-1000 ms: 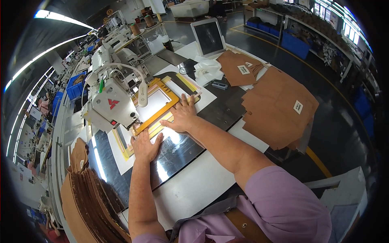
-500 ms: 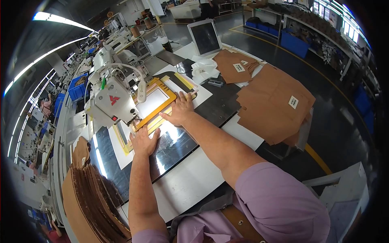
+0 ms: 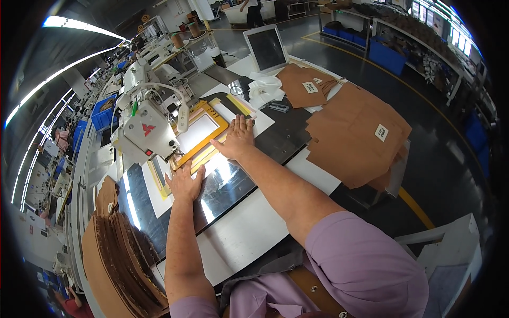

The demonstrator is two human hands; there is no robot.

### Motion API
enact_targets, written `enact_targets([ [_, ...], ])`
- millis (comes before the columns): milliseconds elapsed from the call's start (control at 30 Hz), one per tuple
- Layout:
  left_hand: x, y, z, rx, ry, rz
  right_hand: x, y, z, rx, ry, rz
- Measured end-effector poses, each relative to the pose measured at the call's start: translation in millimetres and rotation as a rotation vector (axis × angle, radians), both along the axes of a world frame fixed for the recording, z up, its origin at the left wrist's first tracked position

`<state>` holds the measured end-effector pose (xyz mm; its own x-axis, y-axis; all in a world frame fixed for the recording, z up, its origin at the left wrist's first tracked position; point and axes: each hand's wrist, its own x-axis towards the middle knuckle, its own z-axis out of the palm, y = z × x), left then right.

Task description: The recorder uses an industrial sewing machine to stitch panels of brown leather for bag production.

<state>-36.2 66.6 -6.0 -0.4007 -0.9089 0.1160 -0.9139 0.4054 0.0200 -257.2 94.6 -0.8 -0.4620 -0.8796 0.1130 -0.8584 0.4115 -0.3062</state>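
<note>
Both hands lie flat on a white sheet (image 3: 263, 124) with yellow strips, in front of a white industrial sewing machine (image 3: 144, 130). My left hand (image 3: 185, 183) has its fingers spread near the lower left corner of an orange clamp frame (image 3: 204, 139). By that frame's right end rests my right hand (image 3: 237, 140), fingers stretched out and thumb apart. Neither hand grips anything. The orange frame sits around a white rectangular area under the machine's head. Beneath the sheet is a shiny dark metal plate (image 3: 225, 191).
Brown cut panels with white labels (image 3: 360, 135) lie stacked at the right. A thick stack of brown pieces (image 3: 119, 259) stands at the near left. Behind are a screen (image 3: 266, 49), a crumpled white piece (image 3: 265, 90) and a grey cutter-like tool (image 3: 278, 106). A white chair-like frame (image 3: 450, 254) stands lower right.
Both hands remain flat in nearly the same places, with only a slight shift of the fingers. The view has moved a little. A person in the far background has shifted.
</note>
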Motion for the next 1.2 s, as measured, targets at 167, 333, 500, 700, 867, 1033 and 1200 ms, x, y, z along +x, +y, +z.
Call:
enact_targets([
  [167, 19.4, 16.4, 0.3, -0.103, 0.033, -0.075, -6.3, 3.2, -2.9, -0.006, -0.024, -0.006],
  [333, 100.0, 41.3, 9.1, -0.057, 0.092, 0.053, 9.3, -7.1, 1.2, 0.017, 0.042, 0.053],
  [500, 176.9, 75.4, 100.9, -0.226, 0.11, 0.082, -10.4, -15.7, -17.2, -0.043, 0.148, 0.023],
  [700, 351.6, 114.9, 176.6, -0.359, 0.206, 0.593, -21.4, -21.6, -20.6, 0.0, 0.189, 0.045],
  [867, 415.0, 149.7, 160.9, -0.097, 0.309, 0.667, -31.8, -32.4, -34.4, -0.022, 0.154, 0.091],
  [1033, 420.4, 143.9, 159.2, -0.151, 0.177, 0.683, -42.7, -37.8, -42.7, -0.032, 0.124, 0.114],
  [1200, 434.0, 136.2, 154.7, -0.202, 0.184, 0.718, -57.3, -40.6, -54.7, -0.128, 0.023, 0.255],
])
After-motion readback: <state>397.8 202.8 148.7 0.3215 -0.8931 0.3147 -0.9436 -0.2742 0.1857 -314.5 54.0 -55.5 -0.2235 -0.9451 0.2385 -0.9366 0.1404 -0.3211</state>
